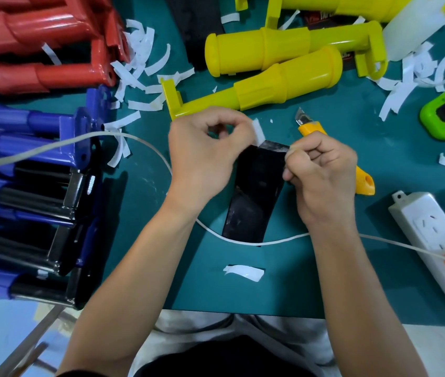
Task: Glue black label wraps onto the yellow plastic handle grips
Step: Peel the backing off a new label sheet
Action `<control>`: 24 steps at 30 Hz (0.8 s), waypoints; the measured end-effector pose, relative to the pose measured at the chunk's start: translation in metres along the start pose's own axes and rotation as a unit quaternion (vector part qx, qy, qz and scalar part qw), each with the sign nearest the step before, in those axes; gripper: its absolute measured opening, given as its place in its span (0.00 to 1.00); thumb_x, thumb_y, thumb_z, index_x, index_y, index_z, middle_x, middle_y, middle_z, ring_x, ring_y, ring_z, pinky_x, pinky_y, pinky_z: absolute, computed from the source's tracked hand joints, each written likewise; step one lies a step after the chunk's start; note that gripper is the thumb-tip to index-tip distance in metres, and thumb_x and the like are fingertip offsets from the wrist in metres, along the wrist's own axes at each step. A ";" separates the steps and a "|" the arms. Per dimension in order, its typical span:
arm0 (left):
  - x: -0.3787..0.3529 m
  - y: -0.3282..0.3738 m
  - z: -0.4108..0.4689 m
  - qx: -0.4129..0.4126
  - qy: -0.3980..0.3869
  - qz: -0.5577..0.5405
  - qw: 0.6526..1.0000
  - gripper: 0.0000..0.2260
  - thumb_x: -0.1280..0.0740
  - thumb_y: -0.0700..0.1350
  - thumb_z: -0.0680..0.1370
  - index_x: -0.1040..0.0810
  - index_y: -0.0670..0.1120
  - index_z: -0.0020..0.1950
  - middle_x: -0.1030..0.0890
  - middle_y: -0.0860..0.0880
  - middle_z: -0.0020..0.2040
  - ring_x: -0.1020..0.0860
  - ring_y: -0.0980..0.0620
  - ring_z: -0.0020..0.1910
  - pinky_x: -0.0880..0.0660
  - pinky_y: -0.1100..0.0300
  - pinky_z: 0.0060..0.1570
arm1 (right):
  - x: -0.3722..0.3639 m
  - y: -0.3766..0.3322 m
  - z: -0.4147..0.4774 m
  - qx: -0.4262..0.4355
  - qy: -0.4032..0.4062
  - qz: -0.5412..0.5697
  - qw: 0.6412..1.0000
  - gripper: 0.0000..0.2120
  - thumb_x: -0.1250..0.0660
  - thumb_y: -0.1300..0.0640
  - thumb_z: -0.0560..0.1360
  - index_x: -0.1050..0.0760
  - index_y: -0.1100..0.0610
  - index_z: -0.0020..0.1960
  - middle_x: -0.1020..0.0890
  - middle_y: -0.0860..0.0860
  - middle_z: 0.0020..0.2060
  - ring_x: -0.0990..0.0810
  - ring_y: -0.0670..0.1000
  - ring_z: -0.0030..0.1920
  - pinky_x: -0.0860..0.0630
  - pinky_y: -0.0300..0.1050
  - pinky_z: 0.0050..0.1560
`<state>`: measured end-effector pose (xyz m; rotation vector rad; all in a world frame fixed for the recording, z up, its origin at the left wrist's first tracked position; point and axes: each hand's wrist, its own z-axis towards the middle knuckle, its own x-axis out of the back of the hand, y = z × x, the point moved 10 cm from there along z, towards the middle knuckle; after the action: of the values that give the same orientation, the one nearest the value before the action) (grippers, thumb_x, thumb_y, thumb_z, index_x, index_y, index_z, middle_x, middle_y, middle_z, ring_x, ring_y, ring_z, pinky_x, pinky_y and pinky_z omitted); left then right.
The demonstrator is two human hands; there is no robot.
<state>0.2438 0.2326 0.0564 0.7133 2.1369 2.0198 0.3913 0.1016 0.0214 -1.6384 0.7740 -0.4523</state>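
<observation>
Pinching with left-hand fingers [240,126] at frame centre, gripping with curled right-hand fingers [295,159] just beside them. Judged early for this colour: yellow handle grips [284,83] lying bare across the upper middle, none visibly wrapped. Black label wrap [254,191] held at centre, off the grips, its white backing strip [259,131] being peeled from the top edge. Left to do: finishing the peel, sticking, smoothing. Left hand [205,156] back-up, pulling the strip; right hand [322,172] fisted on the wrap's upper right corner.
</observation>
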 end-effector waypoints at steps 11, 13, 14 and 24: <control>0.069 0.036 -0.001 -0.160 0.215 0.127 0.955 0.31 0.36 0.30 0.75 0.36 0.34 0.80 0.28 0.42 0.77 0.28 0.46 0.76 0.30 0.48 0.74 | 0.003 0.005 -0.003 -0.050 0.013 0.015 0.999 0.12 0.35 0.68 0.69 0.20 0.53 0.34 0.23 0.51 0.23 0.28 0.47 0.25 0.37 0.37 0.26; 0.054 0.045 -0.006 -0.220 0.187 0.199 0.937 0.27 0.33 0.32 0.76 0.28 0.38 0.76 0.26 0.41 0.75 0.28 0.46 0.75 0.31 0.48 0.75 | 0.003 0.005 -0.003 -0.054 0.017 0.016 0.998 0.10 0.34 0.67 0.71 0.21 0.55 0.35 0.23 0.50 0.23 0.27 0.46 0.25 0.36 0.36 0.26; 0.048 0.044 -0.009 -0.229 0.183 0.210 0.933 0.20 0.31 0.34 0.77 0.20 0.41 0.69 0.18 0.45 0.67 0.21 0.48 0.67 0.26 0.48 0.69 | 0.004 0.006 -0.003 -0.053 0.018 0.016 0.998 0.09 0.34 0.67 0.71 0.21 0.56 0.36 0.23 0.50 0.23 0.27 0.46 0.25 0.35 0.36 0.26; -0.024 -0.006 -0.004 -0.009 -0.159 0.090 0.983 0.22 0.22 0.46 0.73 0.18 0.56 0.66 0.17 0.55 0.36 0.23 0.61 0.35 0.26 0.66 0.41 | 0.009 0.002 -0.003 -0.039 0.027 0.059 0.997 0.13 0.33 0.66 0.75 0.18 0.51 0.38 0.22 0.50 0.25 0.27 0.46 0.26 0.33 0.37 0.28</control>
<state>0.2621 0.2191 0.0458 1.1751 1.9286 1.8494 0.3951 0.0930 0.0188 -1.6481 0.9342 -0.3867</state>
